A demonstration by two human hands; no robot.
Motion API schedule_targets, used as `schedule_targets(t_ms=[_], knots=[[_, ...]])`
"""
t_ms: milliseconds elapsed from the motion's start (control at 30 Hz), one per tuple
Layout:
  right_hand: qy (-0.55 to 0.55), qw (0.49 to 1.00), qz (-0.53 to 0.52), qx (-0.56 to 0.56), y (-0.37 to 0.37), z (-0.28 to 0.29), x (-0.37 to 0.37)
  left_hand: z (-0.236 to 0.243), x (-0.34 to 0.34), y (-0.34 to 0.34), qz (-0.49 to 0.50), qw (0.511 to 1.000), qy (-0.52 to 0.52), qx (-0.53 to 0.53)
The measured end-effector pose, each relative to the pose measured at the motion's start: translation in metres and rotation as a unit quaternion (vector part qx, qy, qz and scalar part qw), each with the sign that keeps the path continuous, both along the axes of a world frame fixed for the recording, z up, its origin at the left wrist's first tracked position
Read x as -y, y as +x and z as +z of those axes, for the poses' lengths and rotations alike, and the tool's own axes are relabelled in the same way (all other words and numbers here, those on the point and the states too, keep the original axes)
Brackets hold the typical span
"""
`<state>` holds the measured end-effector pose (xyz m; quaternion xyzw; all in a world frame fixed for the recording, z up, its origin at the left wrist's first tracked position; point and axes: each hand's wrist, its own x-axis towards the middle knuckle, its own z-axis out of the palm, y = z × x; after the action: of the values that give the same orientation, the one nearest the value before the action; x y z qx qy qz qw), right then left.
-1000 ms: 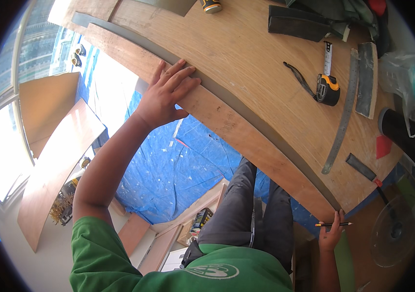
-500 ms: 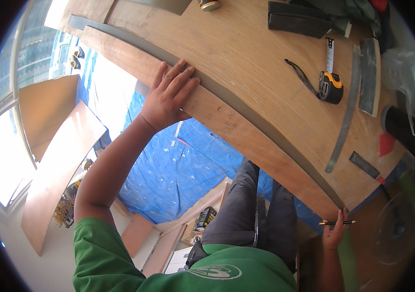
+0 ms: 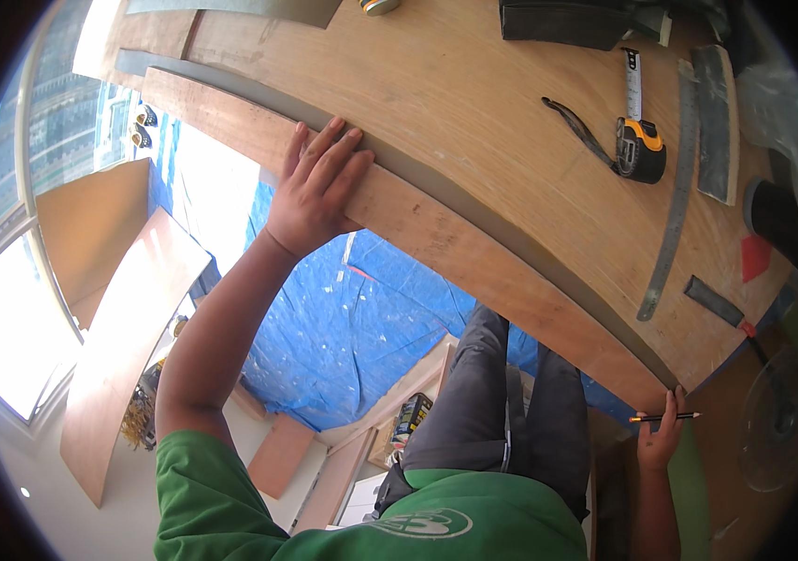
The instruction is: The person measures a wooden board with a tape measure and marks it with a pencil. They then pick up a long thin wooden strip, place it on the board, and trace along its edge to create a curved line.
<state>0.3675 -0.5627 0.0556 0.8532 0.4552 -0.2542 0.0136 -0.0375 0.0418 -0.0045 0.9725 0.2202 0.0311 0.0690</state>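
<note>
My left hand (image 3: 319,187) grips a long wooden plank (image 3: 469,257) across its width, fingers over the top and thumb at the near edge. The plank lies along the near side of a light wooden worktop (image 3: 417,93), beside a long grey strip (image 3: 534,248). My right hand (image 3: 661,435) holds a black pencil (image 3: 670,417) between its fingers, with fingertips at the plank's right end. On the worktop are a yellow-and-black tape measure (image 3: 640,150), a steel ruler (image 3: 665,234) and a dark-handled tool (image 3: 712,299).
Dark pieces (image 3: 558,19), a grey-backed strip (image 3: 715,126) and a plastic bag (image 3: 787,131) crowd the worktop's right. Below are a blue sheet (image 3: 343,327), loose boards (image 3: 277,453) and a tilted panel (image 3: 137,346) near a window (image 3: 6,318). A clear disc (image 3: 782,411) lies lower right.
The view has shifted slightly, so the worktop items appear higher and the lower body further right. Both hands keep their places on the plank, with the pencil still held in the right.
</note>
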Motion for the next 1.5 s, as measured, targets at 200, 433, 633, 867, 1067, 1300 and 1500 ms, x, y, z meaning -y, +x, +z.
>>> schedule_targets(t_ms=[200,433,633,867,1067,1300,1500], knots=[[-0.006,1.0,-0.01,-0.004,-0.001,0.004,-0.004,0.001,-0.001,0.0,0.002,1.0,-0.008,0.003],[-0.001,1.0,0.009,-0.003,0.003,0.002,-0.002,0.001,0.0,-0.003,0.007,1.0,-0.02,-0.005],[0.008,1.0,0.009,-0.011,0.0,0.002,-0.001,0.004,-0.005,-0.002,-0.011,1.0,-0.017,0.014],[0.009,1.0,0.01,-0.007,0.001,0.001,-0.001,-0.006,-0.004,-0.009,-0.012,0.999,-0.009,0.03],[-0.003,1.0,0.007,-0.009,0.004,0.001,0.0,-0.011,-0.003,-0.009,-0.005,0.999,-0.012,0.03],[0.007,1.0,0.011,-0.012,0.001,0.003,-0.004,-0.009,-0.007,-0.013,-0.023,0.999,-0.04,0.013],[0.015,1.0,0.012,-0.015,0.003,-0.001,0.003,0.004,-0.007,-0.014,-0.037,0.997,-0.073,-0.008]])
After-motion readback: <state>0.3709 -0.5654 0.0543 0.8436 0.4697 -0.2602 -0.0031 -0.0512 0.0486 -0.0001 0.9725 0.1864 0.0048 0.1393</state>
